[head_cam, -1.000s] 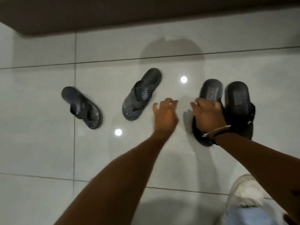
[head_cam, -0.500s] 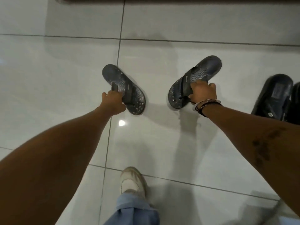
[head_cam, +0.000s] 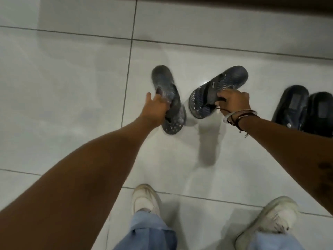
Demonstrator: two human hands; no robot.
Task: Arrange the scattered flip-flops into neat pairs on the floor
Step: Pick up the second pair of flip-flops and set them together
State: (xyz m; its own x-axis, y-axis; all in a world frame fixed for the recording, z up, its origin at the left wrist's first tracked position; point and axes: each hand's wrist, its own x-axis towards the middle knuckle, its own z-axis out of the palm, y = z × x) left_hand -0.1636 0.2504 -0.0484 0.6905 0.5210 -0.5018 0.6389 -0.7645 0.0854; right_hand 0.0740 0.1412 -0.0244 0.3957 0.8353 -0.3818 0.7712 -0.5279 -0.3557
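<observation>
Stood over a glossy pale-grey tiled floor (head_cam: 63, 91), crossed by dark grout lines, with a dark brown baseboard (head_cam: 252, 4) along the far edge. Wide bare tile lay open to the left and in the near middle; less room on the right. Wore two off-white sneakers (head_cam: 144, 199) and light blue denim trouser legs (head_cam: 149, 231) at the bottom of the view.

Near the right edge sat a pair of black slide sandals (head_cam: 292, 103), side by side and touching, partly cut off by the frame.

At centre, two dark grey patterned rubber flip-flops: the left flip-flop (head_cam: 163, 78) blurred, toe pointing away, and the right flip-flop (head_cam: 228, 78) angled up to the right. Heels close together, toes spread apart; impossible to tell whether either sole touched the tile.

Left hand (head_cam: 156, 107) closed around the left flip-flop's strap area. Right hand (head_cam: 234, 101), with beaded and cord bracelets (head_cam: 237, 116) on the wrist, gripped the right flip-flop's strap and near edge, fingers curled tight.
</observation>
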